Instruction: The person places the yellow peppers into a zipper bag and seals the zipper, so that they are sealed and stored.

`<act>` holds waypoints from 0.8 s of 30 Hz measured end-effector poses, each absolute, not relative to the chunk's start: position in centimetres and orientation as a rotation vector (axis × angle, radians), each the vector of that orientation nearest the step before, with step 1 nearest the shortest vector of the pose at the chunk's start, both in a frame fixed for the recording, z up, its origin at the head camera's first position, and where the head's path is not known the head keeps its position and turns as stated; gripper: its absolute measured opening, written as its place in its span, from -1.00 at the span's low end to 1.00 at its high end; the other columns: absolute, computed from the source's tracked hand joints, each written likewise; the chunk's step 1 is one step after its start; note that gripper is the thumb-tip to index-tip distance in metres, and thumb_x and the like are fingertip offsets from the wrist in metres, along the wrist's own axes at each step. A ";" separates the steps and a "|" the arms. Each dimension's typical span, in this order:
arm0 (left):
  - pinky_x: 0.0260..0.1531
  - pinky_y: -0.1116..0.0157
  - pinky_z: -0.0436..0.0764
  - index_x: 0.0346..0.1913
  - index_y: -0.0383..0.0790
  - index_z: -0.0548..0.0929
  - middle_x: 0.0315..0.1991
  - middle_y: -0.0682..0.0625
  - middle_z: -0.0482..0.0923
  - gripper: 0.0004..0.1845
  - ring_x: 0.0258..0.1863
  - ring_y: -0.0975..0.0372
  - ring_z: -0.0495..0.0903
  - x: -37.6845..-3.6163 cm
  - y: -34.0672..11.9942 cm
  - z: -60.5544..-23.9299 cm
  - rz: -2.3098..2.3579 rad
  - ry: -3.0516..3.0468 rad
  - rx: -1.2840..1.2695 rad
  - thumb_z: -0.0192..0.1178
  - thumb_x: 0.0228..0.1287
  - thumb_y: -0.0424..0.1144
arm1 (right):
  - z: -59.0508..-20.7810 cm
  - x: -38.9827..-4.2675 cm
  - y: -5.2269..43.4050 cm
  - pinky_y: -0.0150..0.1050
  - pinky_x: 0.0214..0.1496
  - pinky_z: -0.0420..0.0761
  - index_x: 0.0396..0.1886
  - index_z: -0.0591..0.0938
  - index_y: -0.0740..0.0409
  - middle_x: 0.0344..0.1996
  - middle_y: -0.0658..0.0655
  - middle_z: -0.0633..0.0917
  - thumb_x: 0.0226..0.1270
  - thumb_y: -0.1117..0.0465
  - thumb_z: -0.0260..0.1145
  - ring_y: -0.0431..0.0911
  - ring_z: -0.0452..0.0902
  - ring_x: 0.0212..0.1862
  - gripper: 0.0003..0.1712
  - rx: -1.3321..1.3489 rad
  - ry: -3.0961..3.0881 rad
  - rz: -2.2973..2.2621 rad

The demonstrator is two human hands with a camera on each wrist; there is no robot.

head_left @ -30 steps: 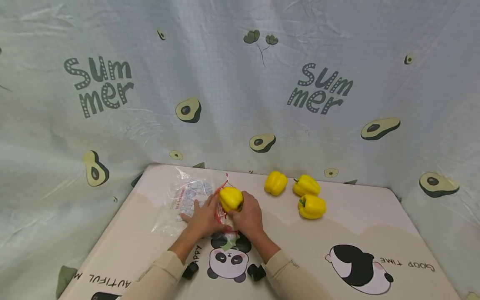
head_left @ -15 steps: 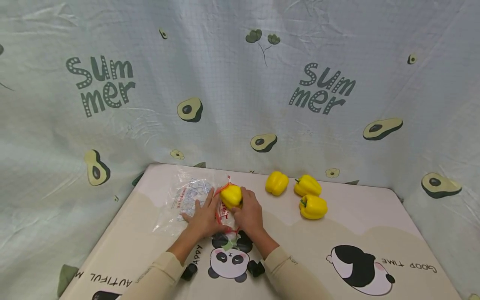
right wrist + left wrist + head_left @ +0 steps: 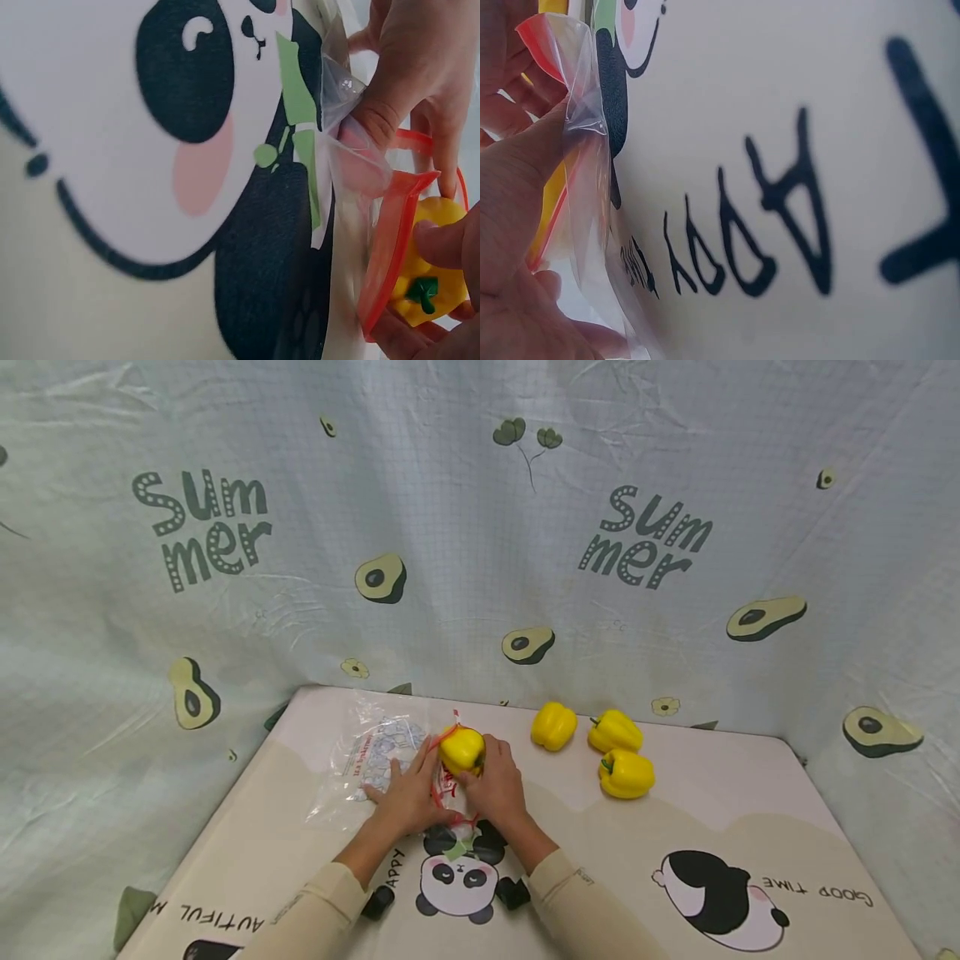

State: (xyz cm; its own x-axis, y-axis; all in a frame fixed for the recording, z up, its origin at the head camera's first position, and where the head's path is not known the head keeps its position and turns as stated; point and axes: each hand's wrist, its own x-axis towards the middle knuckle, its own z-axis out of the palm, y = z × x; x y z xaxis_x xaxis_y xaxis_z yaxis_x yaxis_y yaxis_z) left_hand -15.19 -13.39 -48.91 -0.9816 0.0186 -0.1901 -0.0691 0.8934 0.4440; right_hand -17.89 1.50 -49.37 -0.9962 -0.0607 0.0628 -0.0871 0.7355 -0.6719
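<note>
A clear zip bag (image 3: 337, 789) with a red-edged mouth and printed figures lies flat left of centre. My left hand (image 3: 408, 797) is spread over it, with thumb and index finger straight and wide apart at the mouth, stretching it. In the left wrist view the left thumb (image 3: 525, 154) presses against the clear plastic. My right hand (image 3: 498, 785) grips a yellow bell pepper (image 3: 461, 748) at the bag's mouth. Its green stem (image 3: 424, 292) faces the right wrist camera, and the red edge (image 3: 394, 247) runs beside the pepper. The right fingers partly hide the pepper.
Three more yellow bell peppers lie at the back right: one alone (image 3: 553, 727), one behind (image 3: 615, 732) and one in front (image 3: 626, 774). The table (image 3: 720, 793) has a panda-print cover. A hanging cloth (image 3: 450, 510) surrounds its back and sides.
The pepper in my right hand has tilted and shifted slightly into the bag's mouth, and the red edge now crosses its left side. My left hand has stayed almost in place.
</note>
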 end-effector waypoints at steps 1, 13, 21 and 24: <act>0.10 -0.81 -0.23 0.71 0.01 -0.01 0.75 0.00 -0.18 0.32 0.54 -0.60 -0.08 -15.2 -13.4 -48.9 0.683 2.871 -0.038 0.61 -0.02 0.16 | -49.4 -17.9 1.5 0.11 0.43 0.60 0.49 0.38 0.10 0.29 0.26 0.50 0.30 0.15 0.53 0.17 0.60 0.20 -0.18 0.119 -2.888 1.127; 0.14 -0.79 -0.21 0.71 -0.02 -0.01 0.76 0.02 -0.22 0.32 0.57 -0.55 -0.08 -15.3 -13.2 -48.9 0.660 2.870 -0.062 0.61 -0.01 0.15 | -49.5 -18.4 1.7 0.13 0.41 0.61 0.44 0.44 0.15 0.19 0.28 0.58 0.28 0.16 0.54 0.17 0.60 0.17 -0.22 0.120 -2.872 1.177; 0.14 -0.78 -0.21 0.71 -0.07 -0.04 0.76 -0.02 -0.30 0.34 0.57 -0.54 -0.06 -15.2 -13.3 -48.9 0.676 2.873 -0.060 0.61 -0.01 0.15 | -49.6 -18.4 1.6 0.11 0.34 0.66 0.55 0.42 0.01 0.19 0.28 0.63 0.40 0.05 0.46 0.16 0.64 0.14 -0.23 0.148 -2.931 1.049; 0.13 -0.78 -0.21 0.71 -0.07 -0.05 0.76 -0.02 -0.30 0.35 0.57 -0.54 -0.04 -15.2 -13.3 -48.7 0.680 2.884 -0.058 0.62 -0.02 0.14 | -49.6 -18.4 1.5 0.11 0.37 0.64 0.58 0.37 0.03 0.24 0.27 0.62 0.43 0.00 0.43 0.15 0.63 0.18 -0.20 0.160 -2.960 1.037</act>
State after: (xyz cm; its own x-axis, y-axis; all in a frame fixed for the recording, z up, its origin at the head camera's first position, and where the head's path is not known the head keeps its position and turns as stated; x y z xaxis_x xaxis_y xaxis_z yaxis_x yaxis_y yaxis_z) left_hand -15.21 -13.29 -48.74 -0.9835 0.0027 -0.1808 -0.0784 0.8947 0.4397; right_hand -18.42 1.54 -49.62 -0.9948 -0.0958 0.0347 -0.0965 0.7767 -0.6225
